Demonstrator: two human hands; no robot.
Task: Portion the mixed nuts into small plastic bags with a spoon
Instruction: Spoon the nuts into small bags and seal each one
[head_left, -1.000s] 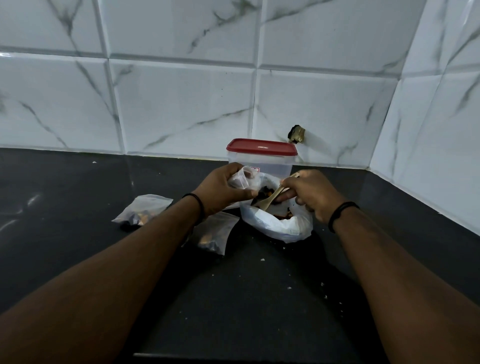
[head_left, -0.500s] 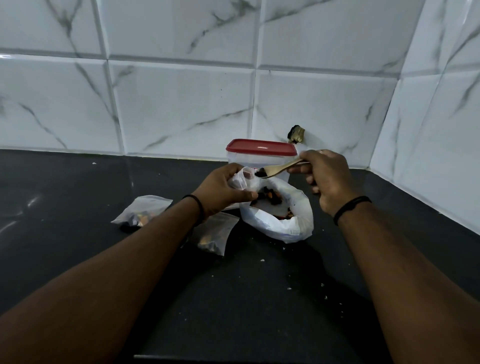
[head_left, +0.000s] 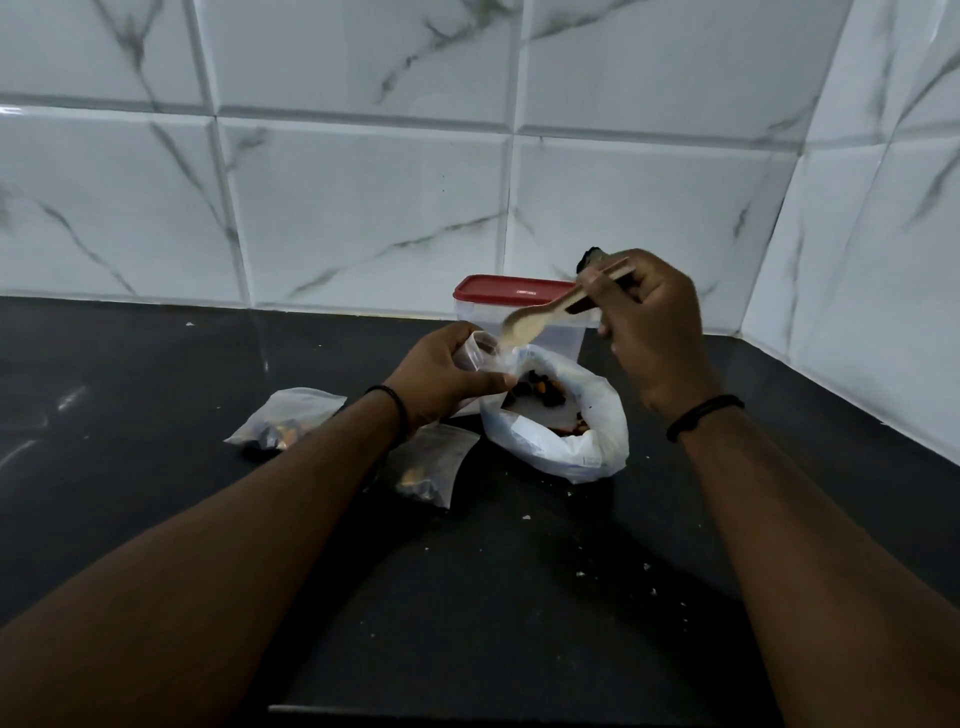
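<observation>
Third small bag filling, two already done

The right hand (head_left: 649, 332) pinches the wooden spoon (head_left: 540, 319) by its handle and tips the bowl down at the mouth of the small bag (head_left: 480, 353), which the left hand (head_left: 441, 382) grips and holds open just above the big white bag (head_left: 561, 436) of mixed nuts (head_left: 540, 392). Two filled bags (head_left: 285, 423) (head_left: 431, 465) lie on the worktop (head_left: 519, 597) at the left. Plenty of nuts sit in the big bag, so I judge the job well short of finished.

Small bag (head_left: 485, 353) contents unclear; container (head_left: 519, 312) partly hidden.
</observation>
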